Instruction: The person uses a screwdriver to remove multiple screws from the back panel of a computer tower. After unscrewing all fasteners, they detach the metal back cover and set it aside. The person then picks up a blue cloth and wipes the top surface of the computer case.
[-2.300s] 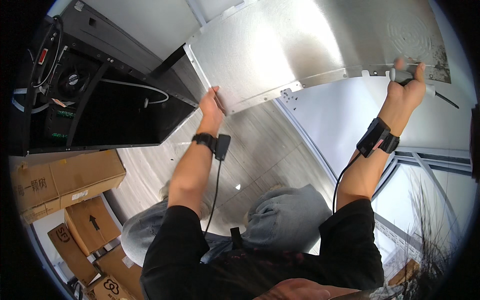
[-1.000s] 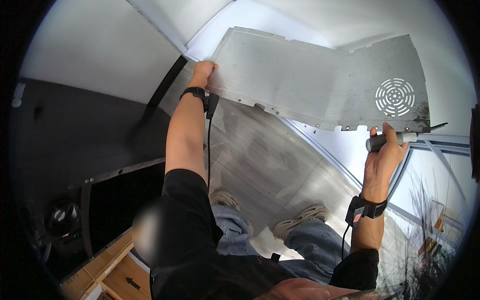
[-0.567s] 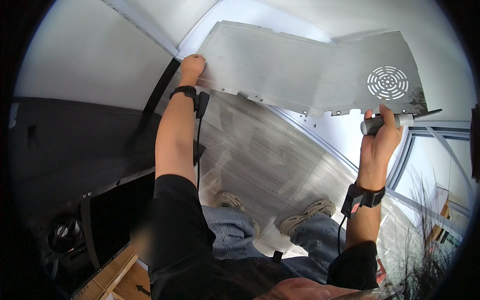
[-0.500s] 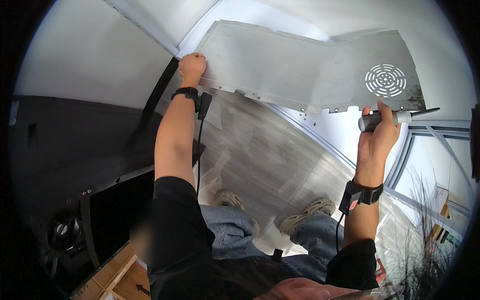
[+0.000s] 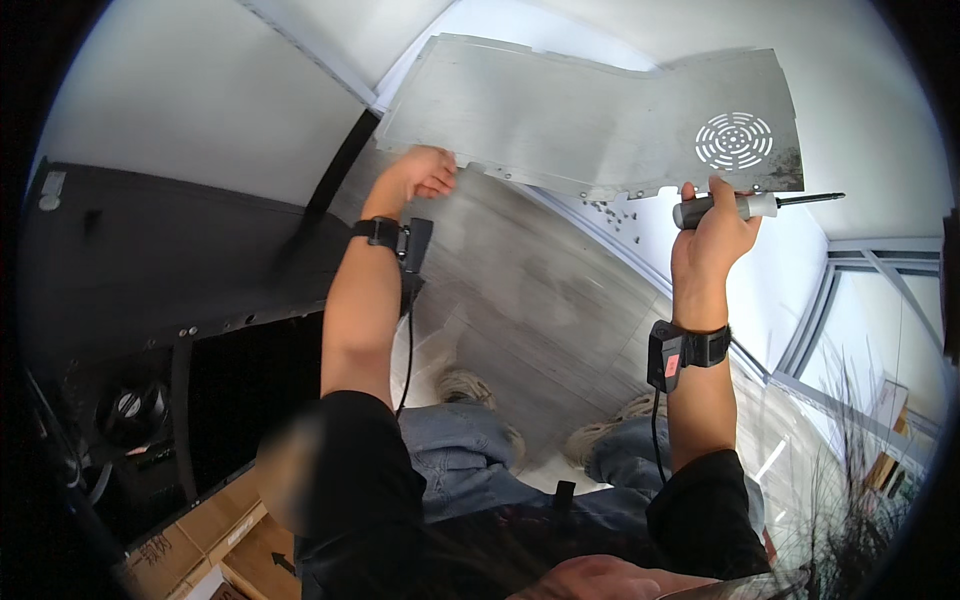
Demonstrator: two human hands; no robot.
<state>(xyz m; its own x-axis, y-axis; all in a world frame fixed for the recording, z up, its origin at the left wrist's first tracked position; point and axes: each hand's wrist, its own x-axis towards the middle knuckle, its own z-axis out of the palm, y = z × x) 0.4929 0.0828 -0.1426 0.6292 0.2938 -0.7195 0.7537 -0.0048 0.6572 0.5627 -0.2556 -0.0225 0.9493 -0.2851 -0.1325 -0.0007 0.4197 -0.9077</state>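
Note:
A large grey metal panel (image 5: 580, 115) with a round vent grille at its right end is held up in front of me. My left hand (image 5: 418, 175) grips its lower left edge. My right hand (image 5: 712, 228) grips the panel's lower right edge together with a screwdriver (image 5: 750, 206), whose grey handle lies in my fist and whose shaft points right. Both wrists carry black bands with cables.
An open black computer case (image 5: 170, 330) with a fan stands at my left. Cardboard boxes (image 5: 225, 555) lie at the lower left. Several small screws (image 5: 610, 212) sit on the white surface beyond the panel. The wood-look floor (image 5: 540, 310) and my shoes are below.
The view has swung from the case and boxes toward the wall. The panel has shifted left and tilted, both hands moving with it; my right hand keeps the screwdriver.

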